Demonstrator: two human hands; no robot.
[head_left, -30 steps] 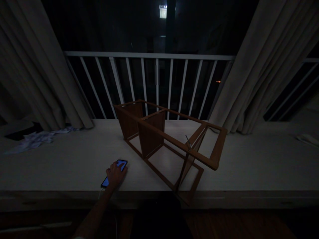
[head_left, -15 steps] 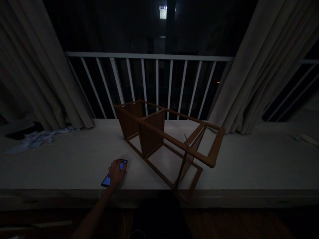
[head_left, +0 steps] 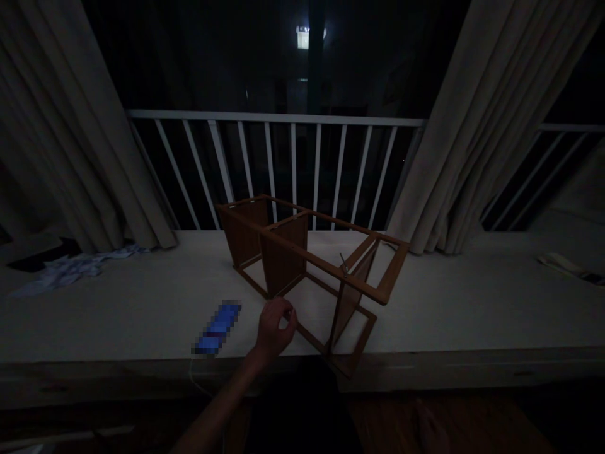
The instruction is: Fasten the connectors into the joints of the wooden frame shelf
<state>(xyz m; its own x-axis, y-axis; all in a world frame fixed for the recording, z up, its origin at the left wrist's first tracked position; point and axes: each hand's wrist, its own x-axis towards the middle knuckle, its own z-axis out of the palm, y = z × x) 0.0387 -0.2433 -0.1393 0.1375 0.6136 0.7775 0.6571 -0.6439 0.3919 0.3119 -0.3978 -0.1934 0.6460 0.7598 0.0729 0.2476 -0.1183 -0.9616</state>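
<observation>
And the left hand [head_left: 275, 328] has left the phone [head_left: 220, 328], which lies lit on the pale ledge [head_left: 155, 309], and swung right to the wooden frame [head_left: 286, 252], mid-ledge! So it's woodwork now, not screen. Thumb and finger curl into a ring by the near lower rail [head_left: 312, 338] (gripping anything? I cannot tell). Near right, a dim shape, perhaps the right hand [head_left: 431, 429], fingers unreadable.
</observation>
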